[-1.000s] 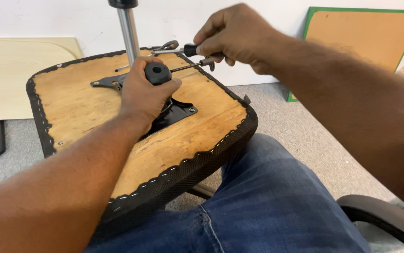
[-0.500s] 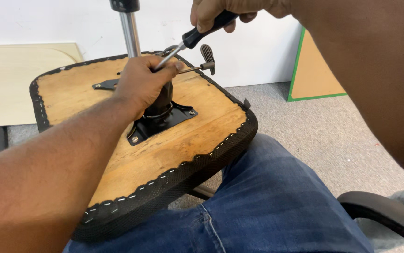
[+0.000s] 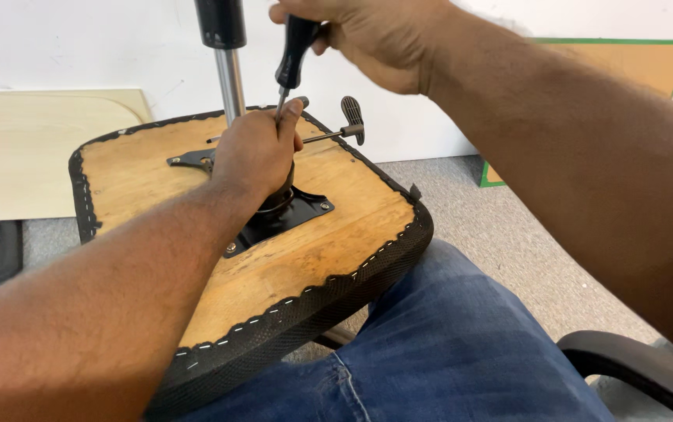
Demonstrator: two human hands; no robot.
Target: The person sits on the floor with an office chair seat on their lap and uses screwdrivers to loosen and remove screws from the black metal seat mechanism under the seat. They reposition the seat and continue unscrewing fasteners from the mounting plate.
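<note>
Two hands are closed: the right hand [image 3: 367, 35] grips a stiff, light screwdriver [image 3: 293, 55] by its handle, the left hand [image 3: 254, 152] clasps the rigid seat mechanism [image 3: 282, 215].

There is a single view, from a camera on the person's head, looking steeply down and forward over their own lap. It sits close: both forearms fill the lower frame, and the upturned chair seat [image 3: 196, 195] lies just ahead on the knees. Beyond it the view faces the white wall [image 3: 430, 101] and grey carpet [image 3: 508, 234].
</note>
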